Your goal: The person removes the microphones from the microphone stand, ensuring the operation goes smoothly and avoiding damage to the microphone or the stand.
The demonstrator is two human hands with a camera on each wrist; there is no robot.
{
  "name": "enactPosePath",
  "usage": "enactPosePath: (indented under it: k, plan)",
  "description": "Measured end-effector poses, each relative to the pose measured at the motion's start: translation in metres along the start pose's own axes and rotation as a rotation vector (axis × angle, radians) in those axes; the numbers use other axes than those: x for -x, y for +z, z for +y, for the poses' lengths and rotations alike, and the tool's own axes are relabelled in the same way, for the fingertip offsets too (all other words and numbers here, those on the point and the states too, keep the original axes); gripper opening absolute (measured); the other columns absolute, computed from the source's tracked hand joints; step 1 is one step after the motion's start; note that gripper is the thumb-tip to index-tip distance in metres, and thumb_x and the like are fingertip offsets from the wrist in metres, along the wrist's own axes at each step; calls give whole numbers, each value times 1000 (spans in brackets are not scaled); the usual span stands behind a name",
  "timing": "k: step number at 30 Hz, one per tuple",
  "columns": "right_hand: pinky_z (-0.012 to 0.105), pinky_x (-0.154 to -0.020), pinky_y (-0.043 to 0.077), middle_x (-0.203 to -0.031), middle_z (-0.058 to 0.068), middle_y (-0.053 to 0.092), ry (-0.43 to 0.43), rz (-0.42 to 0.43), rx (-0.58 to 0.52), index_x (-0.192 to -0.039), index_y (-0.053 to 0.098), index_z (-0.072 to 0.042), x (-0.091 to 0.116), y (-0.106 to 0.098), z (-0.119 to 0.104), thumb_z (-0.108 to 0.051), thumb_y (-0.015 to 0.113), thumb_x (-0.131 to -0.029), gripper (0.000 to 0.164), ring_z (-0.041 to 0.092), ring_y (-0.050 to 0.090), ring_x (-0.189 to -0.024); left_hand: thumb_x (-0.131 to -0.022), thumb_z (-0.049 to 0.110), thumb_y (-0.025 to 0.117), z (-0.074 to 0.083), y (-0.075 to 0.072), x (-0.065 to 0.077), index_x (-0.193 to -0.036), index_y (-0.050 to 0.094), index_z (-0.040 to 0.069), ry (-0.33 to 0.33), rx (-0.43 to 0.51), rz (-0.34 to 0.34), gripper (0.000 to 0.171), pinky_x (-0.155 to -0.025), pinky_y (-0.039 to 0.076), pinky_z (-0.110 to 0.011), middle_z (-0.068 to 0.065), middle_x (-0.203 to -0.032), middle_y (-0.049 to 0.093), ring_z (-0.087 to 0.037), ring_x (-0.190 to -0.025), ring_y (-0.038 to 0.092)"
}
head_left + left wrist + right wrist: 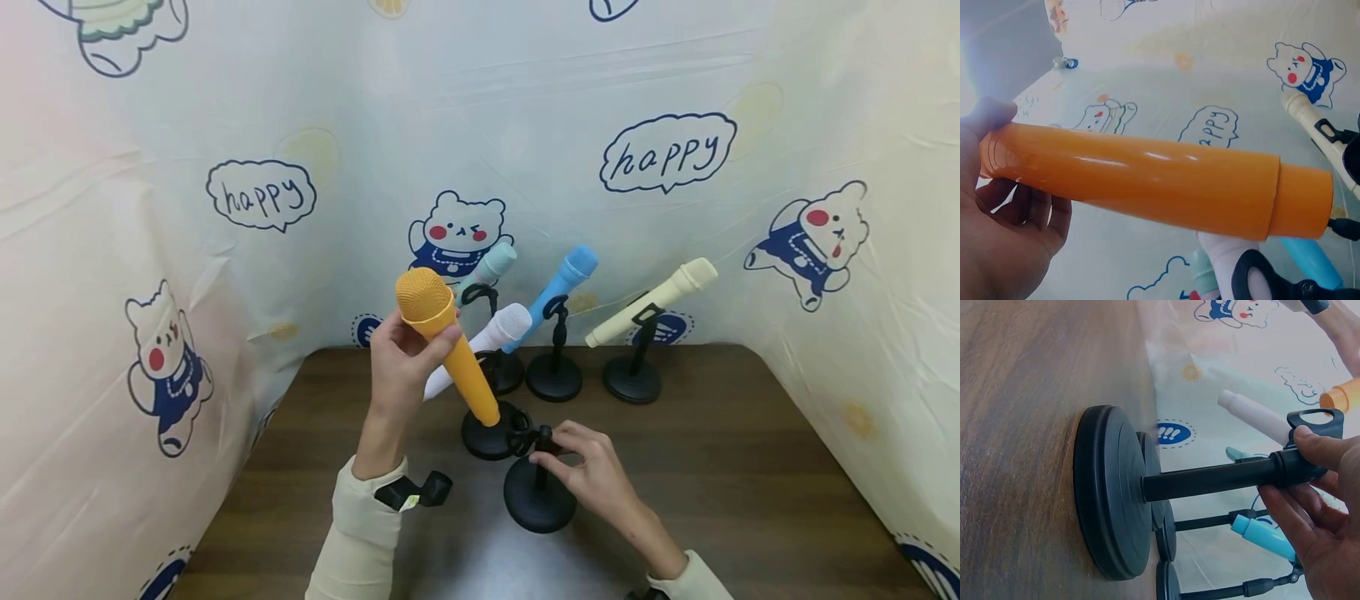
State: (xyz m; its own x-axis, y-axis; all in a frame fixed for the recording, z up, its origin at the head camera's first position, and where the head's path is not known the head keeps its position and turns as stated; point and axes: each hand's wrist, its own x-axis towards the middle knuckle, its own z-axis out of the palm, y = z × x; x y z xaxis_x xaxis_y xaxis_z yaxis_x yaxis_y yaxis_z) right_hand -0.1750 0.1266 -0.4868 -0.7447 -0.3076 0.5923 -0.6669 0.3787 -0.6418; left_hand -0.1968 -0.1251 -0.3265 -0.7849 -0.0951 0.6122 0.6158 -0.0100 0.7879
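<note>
An orange microphone is gripped near its mesh head by my left hand, tilted with its tail pointing down toward the right. That tail overlaps the clip of a black microphone stand in the head view. My right hand pinches the top of this stand just below its clip, thumb and fingers on either side. In the right wrist view the stand's round base is on the table and its ring-shaped clip holds nothing.
Behind stand several more black stands with a white microphone, a mint one, a blue one and a cream one in their clips. The brown table meets a printed cloth at the back and sides.
</note>
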Motion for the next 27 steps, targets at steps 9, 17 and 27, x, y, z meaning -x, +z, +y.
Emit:
enactPosePath:
  k: [9,17,27]
  plan:
    - [24,-72,64,-88,-6,68,-32,29,10,-100,83,-8,2,-3,3,-5,88,-86,15,5,75,-83,-92,4,70,-1,-12,-3,-131,61,-4,-7,-15,29,40,-93,60,-28,6,-106,70,-16,-93,68]
    - [25,-73,65,-89,-7,68,2,10,5,-101,83,-10,3,0,2,-8,88,-87,15,5,75,-84,-97,7,69,-6,-34,-2,-127,65,6,-35,-65,61,30,-81,59,-26,4,-97,70,-16,-80,67]
    - [30,-72,66,-88,-8,67,-4,13,1,-99,83,-11,2,2,2,-9,88,-87,14,3,73,-83,-103,5,58,-14,-63,-7,-136,61,6,20,48,18,33,-62,61,-25,-3,-90,67,-16,-59,66]
